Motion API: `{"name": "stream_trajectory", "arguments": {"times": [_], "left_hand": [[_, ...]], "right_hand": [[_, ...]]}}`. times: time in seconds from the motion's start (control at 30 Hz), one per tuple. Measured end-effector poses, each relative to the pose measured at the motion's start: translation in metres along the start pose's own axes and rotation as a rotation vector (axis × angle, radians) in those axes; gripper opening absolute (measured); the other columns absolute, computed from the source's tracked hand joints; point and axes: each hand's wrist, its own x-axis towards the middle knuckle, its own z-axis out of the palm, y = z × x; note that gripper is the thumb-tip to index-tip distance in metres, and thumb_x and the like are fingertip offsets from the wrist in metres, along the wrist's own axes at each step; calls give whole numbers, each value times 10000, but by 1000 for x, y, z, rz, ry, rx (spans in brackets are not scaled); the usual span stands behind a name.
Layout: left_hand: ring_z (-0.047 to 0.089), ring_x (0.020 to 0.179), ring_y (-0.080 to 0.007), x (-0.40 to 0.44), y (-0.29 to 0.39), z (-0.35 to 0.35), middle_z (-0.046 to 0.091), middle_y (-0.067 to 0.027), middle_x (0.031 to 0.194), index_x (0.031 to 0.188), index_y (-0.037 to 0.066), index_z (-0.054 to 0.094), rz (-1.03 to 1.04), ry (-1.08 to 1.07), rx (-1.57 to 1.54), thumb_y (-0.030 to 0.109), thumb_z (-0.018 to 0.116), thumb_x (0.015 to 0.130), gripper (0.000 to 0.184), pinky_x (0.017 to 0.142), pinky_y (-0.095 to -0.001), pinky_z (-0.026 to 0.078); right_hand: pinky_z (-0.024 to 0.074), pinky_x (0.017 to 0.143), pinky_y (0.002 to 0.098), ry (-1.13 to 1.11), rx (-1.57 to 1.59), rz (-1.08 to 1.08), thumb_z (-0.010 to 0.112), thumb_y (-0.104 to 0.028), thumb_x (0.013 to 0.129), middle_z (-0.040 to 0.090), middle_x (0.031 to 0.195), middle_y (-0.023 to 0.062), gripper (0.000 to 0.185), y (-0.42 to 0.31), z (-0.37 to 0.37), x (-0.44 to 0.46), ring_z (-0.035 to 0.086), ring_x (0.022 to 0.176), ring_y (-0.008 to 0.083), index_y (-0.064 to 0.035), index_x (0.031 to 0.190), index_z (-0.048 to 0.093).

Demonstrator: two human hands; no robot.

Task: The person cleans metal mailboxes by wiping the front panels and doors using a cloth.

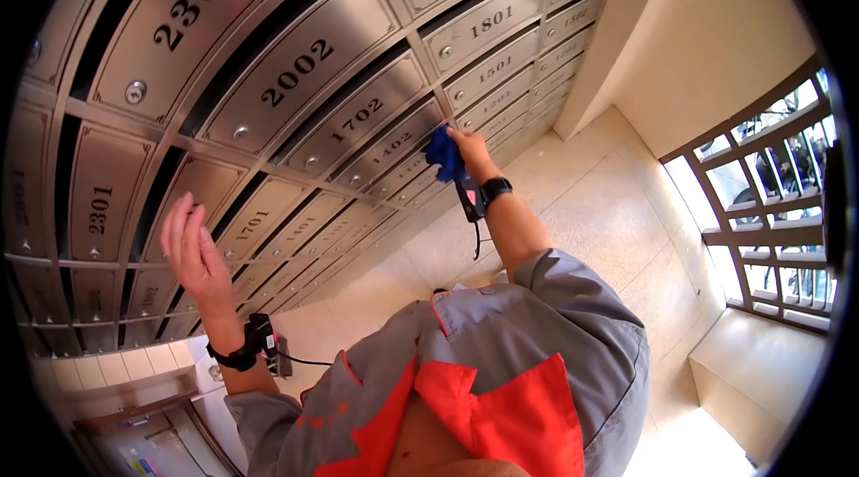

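My right hand (472,153) grips a bunched blue cloth (443,156) against the wall of metal mailboxes, beside the compartment marked 1402 (391,144). The cloth hides part of the doors under it. Off to the left, my left hand (194,251) is raised with its fingers stretched out and holds nothing. It is in front of the lower mailbox doors, near the one marked 1701 (253,225); whether it touches the metal I cannot tell. Both wrists carry black straps with small devices and cables.
Numbered mailbox doors with locks and dark slots fill the left and top, among them 2002 (297,72). Tiled floor (617,208) lies below. At right are a beige wall (725,38), a barred gate (769,200) and a pale block (761,370).
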Motion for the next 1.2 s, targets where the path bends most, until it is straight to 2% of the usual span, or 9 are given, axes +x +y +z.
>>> {"name": "stream_trajectory", "arguments": {"times": [0.13, 0.2, 0.4, 0.5, 0.67, 0.8, 1.03, 1.13, 1.2], "left_hand": [[414, 1161, -291, 41, 5, 7, 498, -133, 1212, 1083, -8, 553, 139, 82, 134, 43, 443, 874, 242, 960, -380, 301], [400, 1173, -298, 59, 11, 16, 488, -135, 1222, 1090, -8, 550, 161, 132, 186, 54, 447, 875, 246, 974, -383, 283], [355, 1195, -327, 96, 26, 49, 429, -145, 1269, 1127, 37, 539, 246, 237, 230, 108, 494, 856, 285, 960, -436, 276], [337, 1209, -328, 106, 25, 64, 416, -140, 1283, 1154, 64, 528, 245, 244, 338, 154, 499, 857, 312, 975, -449, 243], [315, 1230, -331, 104, 14, 75, 396, -139, 1302, 1185, 83, 512, 219, 248, 468, 243, 470, 869, 356, 978, -485, 204], [307, 1233, -342, 106, 16, 78, 390, -160, 1300, 1204, 85, 493, 245, 267, 473, 284, 442, 886, 379, 980, -486, 197], [300, 1236, -350, 105, 15, 81, 374, -162, 1311, 1205, 81, 472, 236, 268, 536, 304, 428, 899, 381, 981, -488, 201], [285, 1242, -356, 105, 14, 82, 359, -167, 1321, 1205, 79, 466, 224, 262, 557, 309, 431, 900, 384, 986, -499, 195], [282, 1243, -359, 104, 14, 83, 356, -168, 1323, 1209, 80, 460, 205, 253, 572, 307, 433, 899, 385, 988, -503, 191]], "right_hand": [[489, 580, 322, 149, 360, -107, 557, -150, 827, 627, 757, 117, 213, 4, -63, 10, 610, 653, 209, 55, 879, 585], [476, 673, 332, 541, -247, -596, 550, -83, 791, 617, 851, 139, 198, 3, -67, 27, 602, 765, 259, 7, 964, 585], [453, 705, 378, 81, -1201, -974, 499, 20, 702, 558, 869, 128, 402, -23, -33, -8, 546, 823, 314, -160, 1058, 554], [464, 664, 386, 140, -1033, -1315, 483, 12, 722, 562, 885, 120, 419, -45, -43, -8, 563, 815, 310, -199, 1080, 536], [484, 590, 393, 293, -1389, -649, 470, -38, 774, 570, 864, 122, 456, -76, -98, 54, 599, 741, 277, -253, 1176, 450], [473, 603, 398, 382, -1486, -824, 465, -31, 777, 559, 810, 110, 484, -105, -140, 94, 592, 752, 272, -221, 1218, 401], [424, 816, 406, 370, -548, -855, 401, 4, 741, 541, 1073, 237, 551, -70, -126, 91, 528, 974, 380, -130, 1275, 376], [391, 885, 339, 256, 410, -222, 383, 35, 741, 515, 1148, 218, 551, -74, -141, 89, 521, 1039, 323, -82, 1280, 377], [416, 842, 324, 321, 150, -472, 380, 42, 739, 522, 1139, 208, 560, -83, -148, 97, 535, 1020, 299, -82, 1286, 371]]}}
